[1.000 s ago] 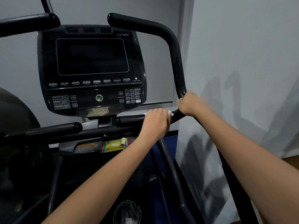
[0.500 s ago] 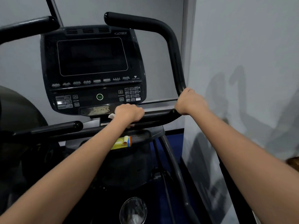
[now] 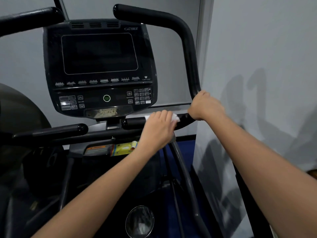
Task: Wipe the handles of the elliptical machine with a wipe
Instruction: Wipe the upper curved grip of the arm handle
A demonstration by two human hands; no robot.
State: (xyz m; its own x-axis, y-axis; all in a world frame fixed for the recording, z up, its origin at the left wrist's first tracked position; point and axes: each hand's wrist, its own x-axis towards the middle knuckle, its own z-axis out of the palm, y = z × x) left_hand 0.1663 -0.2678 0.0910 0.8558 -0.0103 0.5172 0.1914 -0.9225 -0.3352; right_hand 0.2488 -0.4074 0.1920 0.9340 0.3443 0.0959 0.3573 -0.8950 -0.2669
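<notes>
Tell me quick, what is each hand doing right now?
Left hand: closed around the white wipe, pressing it on the lower right handle.
Right hand: closed in a grip on the bend of the same handle.

Console (image 3: 101,66): black, centre frame toward 11 o'clock, dark blank screen, row of program icons beneath, round green-ringed button (image 3: 106,98), numeric keypad (image 3: 142,96) at its 3 o'clock. Yellow label (image 3: 123,147): below console, 6 o'clock. Grey wall (image 3: 265,48): 2 o'clock, shadowed. Blue floor (image 3: 165,157): strip just below centre.
</notes>
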